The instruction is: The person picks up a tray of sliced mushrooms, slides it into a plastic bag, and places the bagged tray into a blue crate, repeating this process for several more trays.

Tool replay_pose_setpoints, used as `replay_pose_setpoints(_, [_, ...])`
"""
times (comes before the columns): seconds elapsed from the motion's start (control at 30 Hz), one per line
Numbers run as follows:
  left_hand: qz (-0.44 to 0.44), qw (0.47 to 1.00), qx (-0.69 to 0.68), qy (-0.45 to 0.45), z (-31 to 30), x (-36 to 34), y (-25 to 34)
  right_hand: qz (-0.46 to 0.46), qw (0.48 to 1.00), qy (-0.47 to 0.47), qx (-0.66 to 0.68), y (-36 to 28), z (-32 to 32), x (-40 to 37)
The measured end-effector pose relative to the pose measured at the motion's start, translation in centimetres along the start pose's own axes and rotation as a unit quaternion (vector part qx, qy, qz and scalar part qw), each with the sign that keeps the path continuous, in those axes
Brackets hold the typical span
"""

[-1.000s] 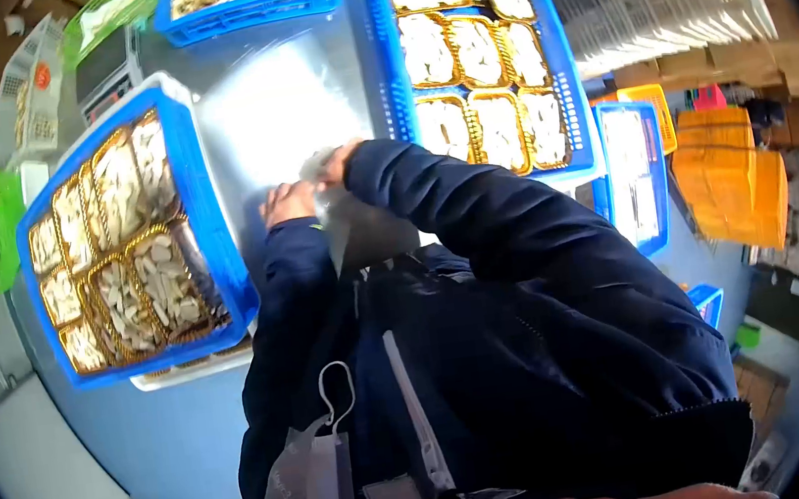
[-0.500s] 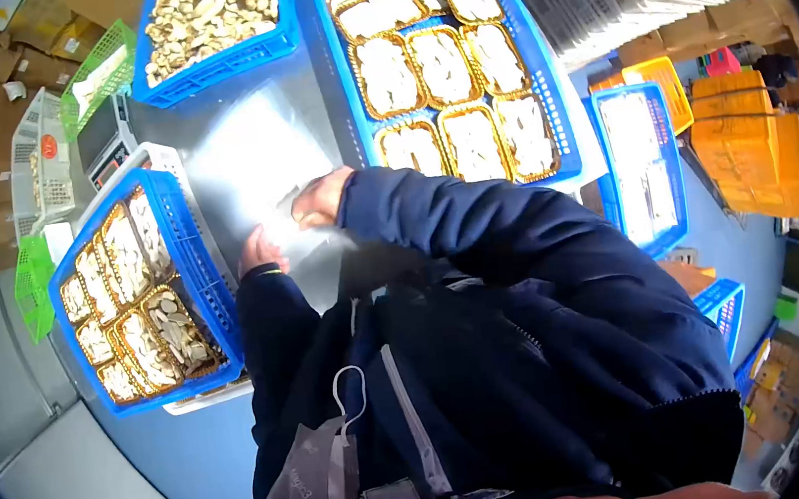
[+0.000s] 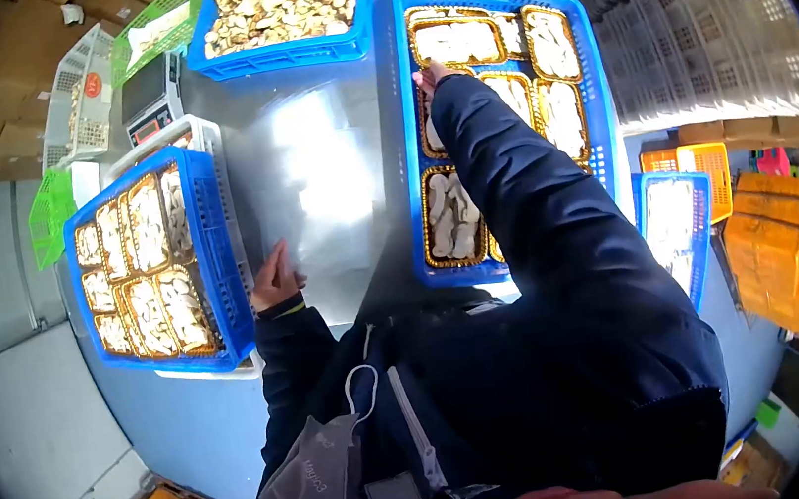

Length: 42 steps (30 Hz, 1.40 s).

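Reaching into a blue crate (image 3: 412,133), the right hand (image 3: 433,76) has its fingers by a gold tray (image 3: 459,44) just past them (I can't tell if they pinch anything). The left hand (image 3: 276,281) has fingers apart, shiny table (image 3: 355,115) beyond them.

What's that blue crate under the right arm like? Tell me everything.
The blue crate looks like plastic: rectangular, open-topped, with small openings in its right wall. It stands upright at the right side of the metal-looking table. Gold-rimmed trays of pale pieces fill most of it. The right hand is near its left rim, touch unclear; the dark sleeve hides part.
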<state>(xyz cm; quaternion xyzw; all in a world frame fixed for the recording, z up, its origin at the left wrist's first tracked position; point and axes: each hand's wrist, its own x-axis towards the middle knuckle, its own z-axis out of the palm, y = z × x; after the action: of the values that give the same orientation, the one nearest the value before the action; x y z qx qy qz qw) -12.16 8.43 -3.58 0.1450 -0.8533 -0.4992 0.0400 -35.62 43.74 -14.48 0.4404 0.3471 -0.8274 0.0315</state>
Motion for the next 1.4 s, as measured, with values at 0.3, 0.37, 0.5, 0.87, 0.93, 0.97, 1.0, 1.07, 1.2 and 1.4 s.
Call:
replay_pose_setpoints(0.3, [-0.004,1.0,-0.015,0.008,-0.2,0.3,-0.1,-0.249,0.824,-0.02,-0.508,-0.5,-2.7,2.1])
replay_pose_setpoints(0.37, [0.007,1.0,-0.002,0.017,0.0,0.5,0.3,-0.318,0.734,0.023,-0.6,-1.1,-3.9,1.3])
replay_pose_setpoints(0.5, [0.084,0.996,0.003,0.004,0.6,1.2,1.3,-0.159,0.979,0.054,-0.114,-2.7,-4.5,-2.0])
replay_pose_setpoints(0.87, [0.178,0.948,0.26,0.05,1.8,5.1,0.5,-0.268,0.92,-0.142,-0.25,-3.3,-13.9,-17.1])
replay_pose_setpoints(0.93, [0.208,0.964,0.14,0.084,3.1,5.5,-1.4,-0.181,0.922,-0.199,-0.28,-2.7,-12.8,-23.6])
replay_pose_setpoints(0.97, [0.193,0.968,0.149,0.06,3.7,5.2,-1.0,-0.175,0.896,-0.252,-0.321,-2.0,-12.7,-25.4])
replay_pose_setpoints(1.0, [0.178,0.97,0.164,0.038,3.4,4.9,-0.3,-0.126,0.899,-0.262,-0.328,-1.3,-11.1,-28.7])
replay_pose_setpoints(1.07, [0.125,0.972,0.195,-0.031,3.0,4.9,-0.1,-0.056,0.884,-0.325,-0.332,1.6,-10.5,-31.4])
replay_pose_setpoints(1.2, [0.222,0.939,0.263,0.008,2.6,3.8,0.0,0.051,0.837,-0.416,-0.351,6.6,-8.5,-34.3])
replay_pose_setpoints(1.4, [0.268,0.938,0.219,0.006,0.3,1.7,0.0,0.148,0.806,-0.443,-0.362,9.9,-7.6,-35.1])
